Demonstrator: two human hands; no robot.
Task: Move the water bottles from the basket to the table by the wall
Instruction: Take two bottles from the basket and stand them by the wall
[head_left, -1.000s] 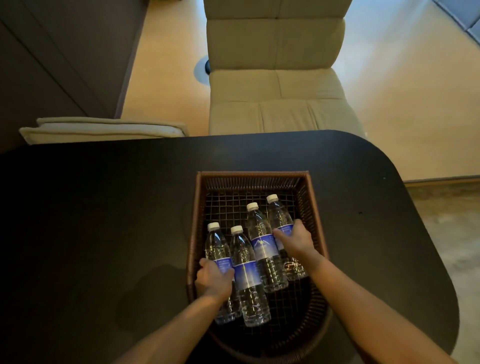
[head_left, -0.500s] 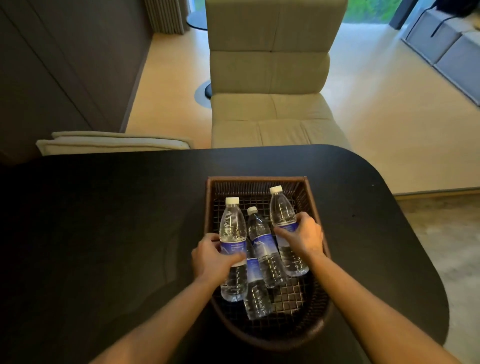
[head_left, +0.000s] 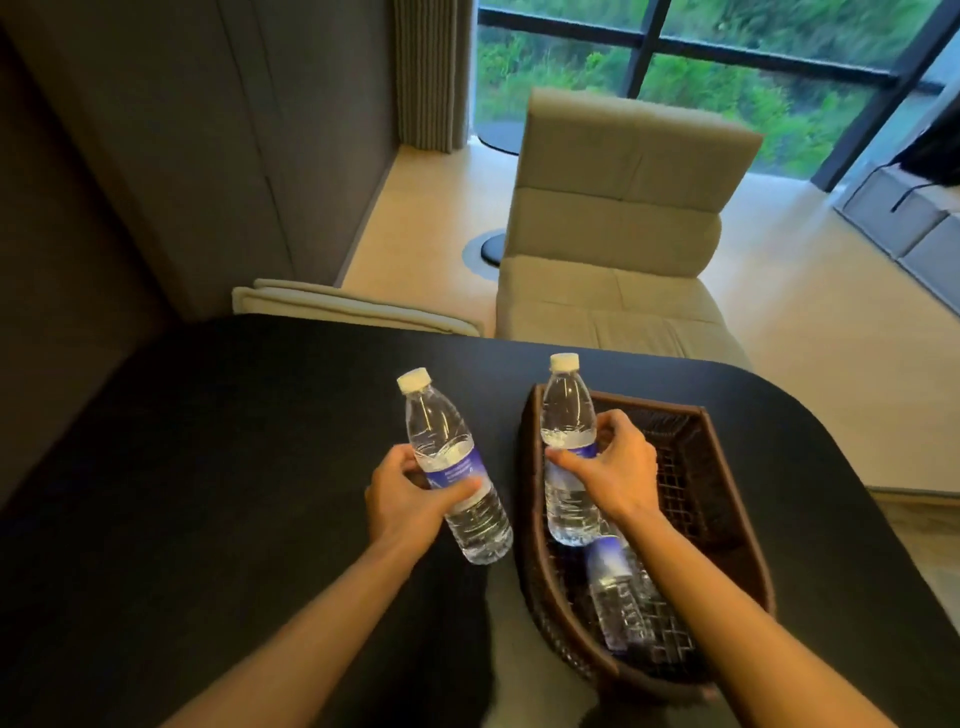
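A brown woven basket sits on a black table. My left hand grips a clear water bottle with a white cap and blue label, held over the table to the left of the basket. My right hand grips a second water bottle, raised above the basket's left part. Lying in the basket's near end are other bottles, partly hidden under my right forearm.
A beige padded chair stands beyond the table's far edge, with a folded beige cushion to its left. A dark wall runs along the left. A large window is at the back, a grey sofa at the right.
Both hands have lifted their bottles up from the basket. The left bottle has moved left, out over the table. The view has tilted up toward the window.
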